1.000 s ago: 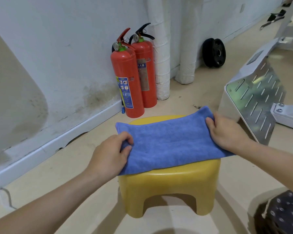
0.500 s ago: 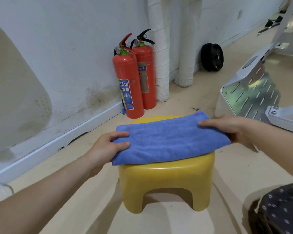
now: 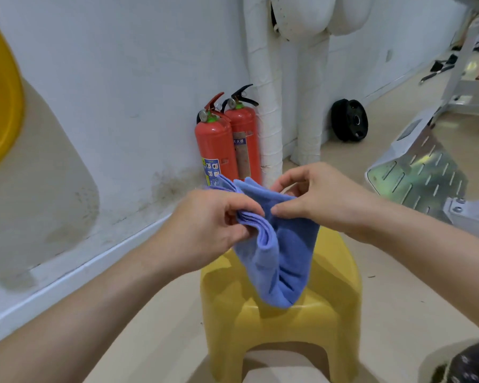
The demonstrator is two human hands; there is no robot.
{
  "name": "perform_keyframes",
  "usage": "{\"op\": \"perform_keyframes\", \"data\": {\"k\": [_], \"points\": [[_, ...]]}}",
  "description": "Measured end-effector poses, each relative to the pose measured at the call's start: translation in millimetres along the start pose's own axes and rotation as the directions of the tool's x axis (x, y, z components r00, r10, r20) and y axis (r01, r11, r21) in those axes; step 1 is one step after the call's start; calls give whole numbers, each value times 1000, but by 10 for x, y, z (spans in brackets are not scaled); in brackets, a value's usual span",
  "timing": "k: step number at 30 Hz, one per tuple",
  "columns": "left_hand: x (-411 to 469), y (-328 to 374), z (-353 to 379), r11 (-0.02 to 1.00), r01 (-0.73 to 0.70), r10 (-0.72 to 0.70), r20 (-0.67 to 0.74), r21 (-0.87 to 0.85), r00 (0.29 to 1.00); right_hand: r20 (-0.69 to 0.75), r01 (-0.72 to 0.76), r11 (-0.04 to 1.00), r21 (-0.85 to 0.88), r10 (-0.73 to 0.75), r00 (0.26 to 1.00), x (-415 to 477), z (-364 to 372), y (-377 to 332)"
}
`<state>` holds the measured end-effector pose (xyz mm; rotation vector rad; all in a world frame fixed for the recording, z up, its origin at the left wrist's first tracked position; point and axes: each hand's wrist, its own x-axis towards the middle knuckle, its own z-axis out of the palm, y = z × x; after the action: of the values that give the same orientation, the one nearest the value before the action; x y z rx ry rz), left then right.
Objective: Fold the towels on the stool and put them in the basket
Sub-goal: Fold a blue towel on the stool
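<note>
Both ends of the blue towel (image 3: 284, 255) are pinched, left hand (image 3: 210, 228) beside right hand (image 3: 325, 200); I see it hanging, long axis vertical, fold pointing down at the yellow stool (image 3: 336, 308).

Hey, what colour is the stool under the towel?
Yellow; the stool shows best in the head view, below the blue towel.

There is one blue towel (image 3: 282, 252), one yellow stool (image 3: 329, 313) and two hands, a left hand (image 3: 205, 225) and a right hand (image 3: 327, 200). There are also two red fire extinguishers (image 3: 215, 145), two white wrapped pipes (image 3: 266, 106) and one black weight plate (image 3: 349, 120).
</note>
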<state>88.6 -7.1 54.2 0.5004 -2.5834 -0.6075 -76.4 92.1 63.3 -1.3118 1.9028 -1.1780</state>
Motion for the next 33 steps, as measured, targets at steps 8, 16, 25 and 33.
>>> {"op": "perform_keyframes", "data": {"k": [8,16,25,33], "points": [[-10,-95,-33,890,-270,265,64,368,962,104,61,992,108,-72,992,-153,4,-94],[-14,-21,-60,946,-285,243,244,155,939,163,67,987,146,-91,982,-209,-75,-121],[-71,39,-3,949,-269,283,-67,165,957,207,34,963,267,-92,974,-173,-116,-115],[-85,25,17,969,-218,238,-209,115,948,245,31,965,260,-97,965,-131,-132,-80]]}}
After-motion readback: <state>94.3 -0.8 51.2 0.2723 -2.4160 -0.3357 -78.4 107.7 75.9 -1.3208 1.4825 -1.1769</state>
